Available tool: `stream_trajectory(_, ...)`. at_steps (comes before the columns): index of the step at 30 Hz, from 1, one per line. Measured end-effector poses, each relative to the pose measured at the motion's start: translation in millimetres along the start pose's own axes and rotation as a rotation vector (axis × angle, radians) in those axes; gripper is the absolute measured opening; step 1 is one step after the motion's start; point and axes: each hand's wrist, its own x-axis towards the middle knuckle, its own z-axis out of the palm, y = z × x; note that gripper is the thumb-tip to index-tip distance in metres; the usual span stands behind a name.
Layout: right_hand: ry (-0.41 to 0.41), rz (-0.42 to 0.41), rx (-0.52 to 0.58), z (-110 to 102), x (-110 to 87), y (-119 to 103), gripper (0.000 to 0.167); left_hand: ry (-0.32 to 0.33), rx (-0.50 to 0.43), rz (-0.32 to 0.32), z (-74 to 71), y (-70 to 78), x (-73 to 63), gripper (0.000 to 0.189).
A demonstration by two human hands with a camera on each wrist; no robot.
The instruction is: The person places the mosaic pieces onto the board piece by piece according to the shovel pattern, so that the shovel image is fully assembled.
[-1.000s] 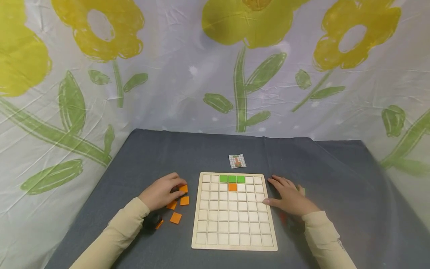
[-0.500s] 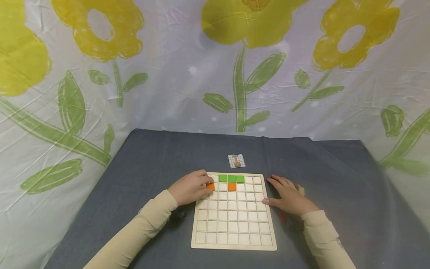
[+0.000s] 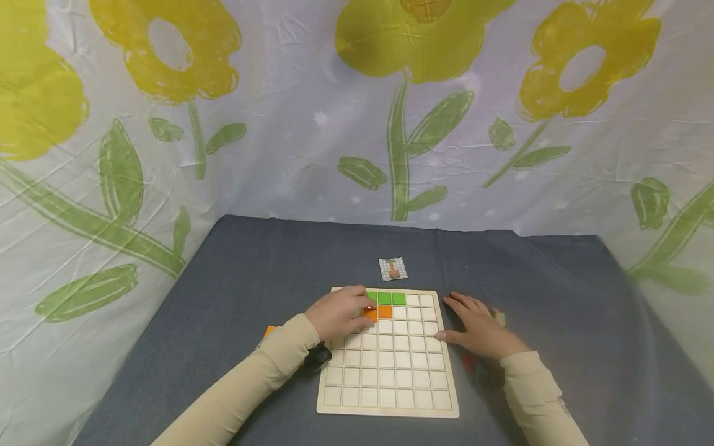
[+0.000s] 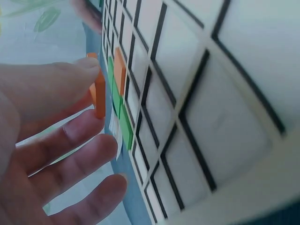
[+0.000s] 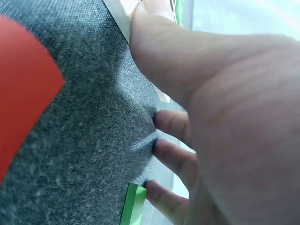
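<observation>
An orange tile (image 4: 99, 99), partly hidden, is pinched by the left hand (image 3: 339, 311) over the gridded board (image 3: 386, 358), whose upper-left cells are blocked from view. Its right edge is touched by the spread right hand's (image 3: 481, 328) thumb; a nearby red piece (image 5: 23, 93) is cropped.

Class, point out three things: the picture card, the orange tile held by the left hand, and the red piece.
Picture card (image 3: 393, 269): head view, middle of its printed face.
Held orange tile (image 4: 99, 99): left wrist view, its uncovered lower part.
Red piece (image 5: 23, 89): right wrist view, flat face, partly cut off.
</observation>
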Motion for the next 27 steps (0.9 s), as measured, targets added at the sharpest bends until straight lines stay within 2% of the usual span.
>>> stream_trajectory(3,-0.002,0.003,-0.004,-0.5,0.0,-0.1,0.088,-0.021,-0.023,-0.01,3.0,4.9,4.6,0.027)
stream_trajectory(7,-0.003,0.0,-0.003,-1.1,0.0,-0.7,0.087,-0.042,0.008,-0.001,7.3,10.5,9.7,0.027)
stream_trajectory(13,0.003,-0.009,-0.006,-0.3,0.7,0.5,0.087,-0.035,0.067,0.031,12.8,14.8,13.6,0.025)
stream_trajectory(19,0.006,-0.004,-0.015,1.1,1.7,1.0,0.087,-0.038,0.111,0.013,16.2,17.0,12.9,0.026)
stream_trajectory(27,0.011,-0.002,-0.019,0.1,1.1,-0.6,0.087,-0.023,0.118,0.029,19.4,17.7,13.6,0.023)
